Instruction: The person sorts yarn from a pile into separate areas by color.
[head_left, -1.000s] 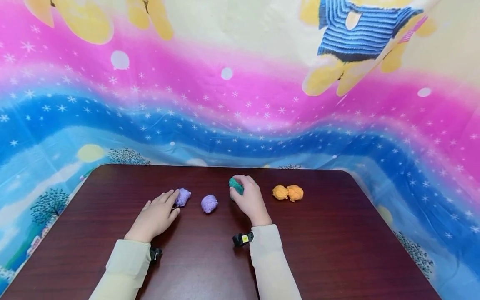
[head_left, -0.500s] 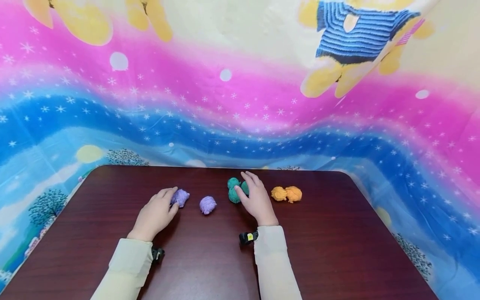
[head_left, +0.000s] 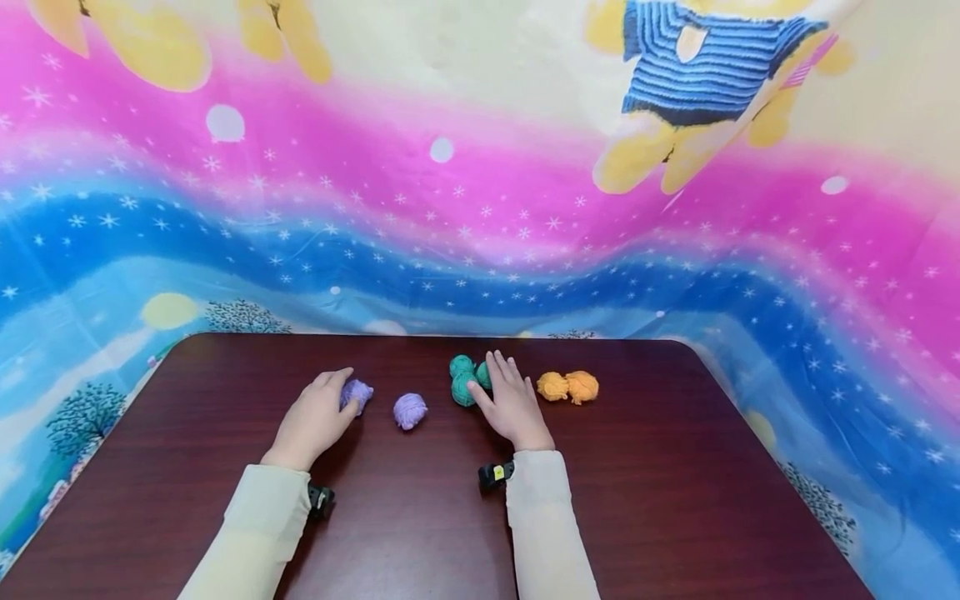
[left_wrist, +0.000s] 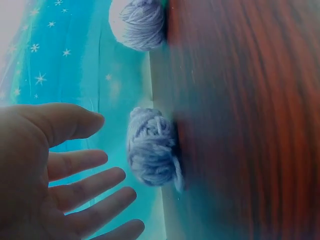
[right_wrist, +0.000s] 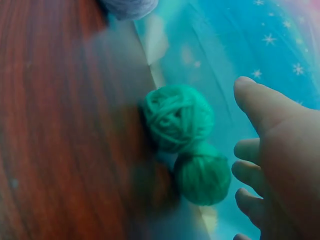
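Observation:
My left hand [head_left: 309,423] is spread beside a lilac yarn ball [head_left: 360,395], reaching partly over its left side. In the left wrist view the thumb and fingers are extended, with the yarn ball [left_wrist: 151,150] just past the fingertips. A second lilac ball [head_left: 410,411] lies to the right. Over the right side of a cluster of three green yarn balls [head_left: 462,389] is my right hand [head_left: 517,412], fingers straight and apart. It partly covers one green ball [head_left: 483,373]. Two green balls [right_wrist: 180,120] touch each other in the right wrist view, apart from the fingers.
Two orange yarn balls [head_left: 582,387] sit side by side to the right of the green cluster. All the yarn lies toward the far edge of the dark wooden table [head_left: 420,517]. A printed cloth [head_left: 480,208] hangs close behind that edge.
The right hand has released a green yarn ball beside the other two, drawn back slightly right and straightened its fingers. The left hand stays by the left lilac ball, covering slightly more of it.

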